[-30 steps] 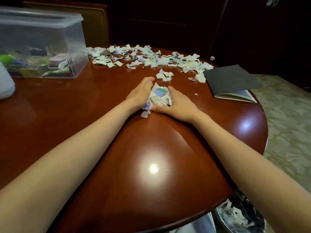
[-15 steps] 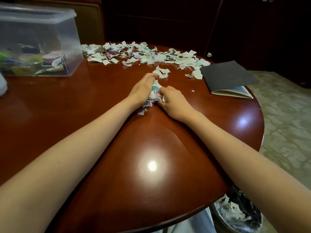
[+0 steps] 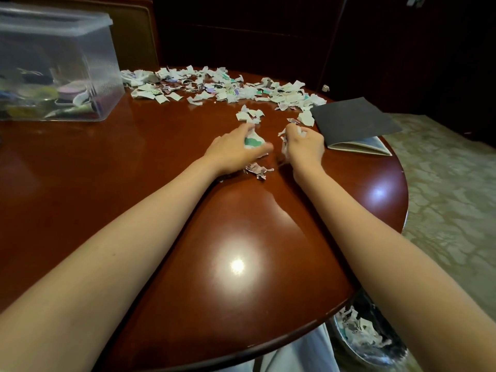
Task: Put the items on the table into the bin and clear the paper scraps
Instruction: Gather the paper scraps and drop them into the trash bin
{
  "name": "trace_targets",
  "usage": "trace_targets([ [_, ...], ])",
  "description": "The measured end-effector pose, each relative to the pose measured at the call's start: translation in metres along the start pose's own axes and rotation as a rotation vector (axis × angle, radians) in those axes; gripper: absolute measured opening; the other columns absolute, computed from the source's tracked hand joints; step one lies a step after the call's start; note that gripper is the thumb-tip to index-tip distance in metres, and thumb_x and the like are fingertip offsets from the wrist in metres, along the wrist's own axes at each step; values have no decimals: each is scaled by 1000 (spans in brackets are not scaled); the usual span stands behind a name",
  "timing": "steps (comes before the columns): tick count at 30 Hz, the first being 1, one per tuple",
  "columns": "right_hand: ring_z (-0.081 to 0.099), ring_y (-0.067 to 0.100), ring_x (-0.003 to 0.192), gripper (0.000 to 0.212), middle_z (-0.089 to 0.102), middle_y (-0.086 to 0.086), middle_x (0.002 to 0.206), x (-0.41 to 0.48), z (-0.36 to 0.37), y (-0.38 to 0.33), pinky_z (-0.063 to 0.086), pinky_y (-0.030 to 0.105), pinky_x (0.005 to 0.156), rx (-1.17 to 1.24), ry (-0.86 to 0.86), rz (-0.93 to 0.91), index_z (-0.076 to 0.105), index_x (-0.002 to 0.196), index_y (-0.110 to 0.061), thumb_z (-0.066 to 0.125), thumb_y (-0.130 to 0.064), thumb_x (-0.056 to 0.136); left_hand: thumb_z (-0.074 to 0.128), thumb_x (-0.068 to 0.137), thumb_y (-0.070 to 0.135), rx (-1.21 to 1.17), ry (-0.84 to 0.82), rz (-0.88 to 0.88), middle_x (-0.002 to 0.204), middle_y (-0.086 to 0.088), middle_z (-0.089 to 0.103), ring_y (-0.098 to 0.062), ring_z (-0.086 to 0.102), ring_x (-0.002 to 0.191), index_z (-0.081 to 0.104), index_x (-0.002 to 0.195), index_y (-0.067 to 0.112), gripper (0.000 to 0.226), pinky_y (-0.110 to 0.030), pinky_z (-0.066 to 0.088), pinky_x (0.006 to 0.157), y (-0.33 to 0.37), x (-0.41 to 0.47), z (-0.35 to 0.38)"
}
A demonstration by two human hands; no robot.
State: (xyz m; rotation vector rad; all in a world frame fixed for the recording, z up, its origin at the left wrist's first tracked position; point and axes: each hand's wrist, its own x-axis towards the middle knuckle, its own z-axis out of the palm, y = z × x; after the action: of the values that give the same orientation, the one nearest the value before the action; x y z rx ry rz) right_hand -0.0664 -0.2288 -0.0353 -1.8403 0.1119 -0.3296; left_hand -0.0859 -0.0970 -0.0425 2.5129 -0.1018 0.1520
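Torn paper scraps [image 3: 220,85] lie in a long band across the far side of the round wooden table [image 3: 166,216]. My left hand [image 3: 232,150] grips a bunch of scraps, one with a green patch, at the table's middle. Just to its right, my right hand [image 3: 304,146] is curled round another bunch of scraps. A few loose scraps [image 3: 256,169] lie on the table between my wrists, and a small cluster [image 3: 249,115] sits just beyond my hands. A waste bin [image 3: 367,336] holding scraps stands on the floor under the table's near right edge.
A clear plastic box [image 3: 59,68] with a lid, holding several small items, stands at the far left. A black-covered notebook [image 3: 351,124] lies at the table's right edge. A chair back [image 3: 134,36] rises behind the table. Patterned carpet [image 3: 451,200] covers the floor on the right.
My hands had pressed one pile together between them. They have now drawn apart, each holding its own bunch of scraps, and a few pieces have dropped near my left wrist.
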Motion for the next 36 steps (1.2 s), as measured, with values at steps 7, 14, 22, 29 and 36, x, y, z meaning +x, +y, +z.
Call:
trace_targets([
  [7, 38, 17, 55, 43, 45, 0, 51, 7, -3, 4, 27, 32, 57, 71, 30, 74, 41, 45, -18, 49, -22, 86, 59, 86, 45, 140, 5, 151, 122, -5, 53, -23, 45, 115, 53, 122, 23, 43, -32, 36, 89, 2, 6, 7],
  [14, 38, 19, 54, 45, 41, -2, 47, 7, -3, 5, 28, 34, 58, 135, 39, 81, 38, 42, -20, 52, -21, 84, 53, 90, 28, 77, 60, 184, 67, 5, 47, -22, 46, 75, 37, 62, 25, 32, -30, 30, 63, 7, 2, 8],
  [22, 32, 14, 47, 43, 39, 0, 50, 3, -10, 3, 21, 28, 46, 225, 65, 186, 37, 47, -17, 51, -22, 87, 55, 82, 9, -383, 375, 9, 54, 4, 37, -9, 33, 53, 35, 51, 20, 38, -25, 25, 50, 12, -5, -4],
  [29, 39, 14, 43, 30, 54, 3, 58, -6, -20, -4, 26, 21, 40, 405, 1, 347, 48, 60, -14, 48, -22, 89, 45, 83, -1, -889, 401, -149, 55, 0, 31, -10, 28, 43, 31, 58, 14, 32, -17, 22, 41, 26, -11, -15],
  [36, 31, 5, 26, 21, 47, 5, 60, -8, -30, -8, 22, 11, 29, 713, -46, 470, 45, 70, -9, 48, -14, 91, 38, 83, -4, -1404, 337, -314, 49, 3, 32, -7, 21, 37, 38, 72, 9, 17, -15, 18, 34, 53, -22, -17],
])
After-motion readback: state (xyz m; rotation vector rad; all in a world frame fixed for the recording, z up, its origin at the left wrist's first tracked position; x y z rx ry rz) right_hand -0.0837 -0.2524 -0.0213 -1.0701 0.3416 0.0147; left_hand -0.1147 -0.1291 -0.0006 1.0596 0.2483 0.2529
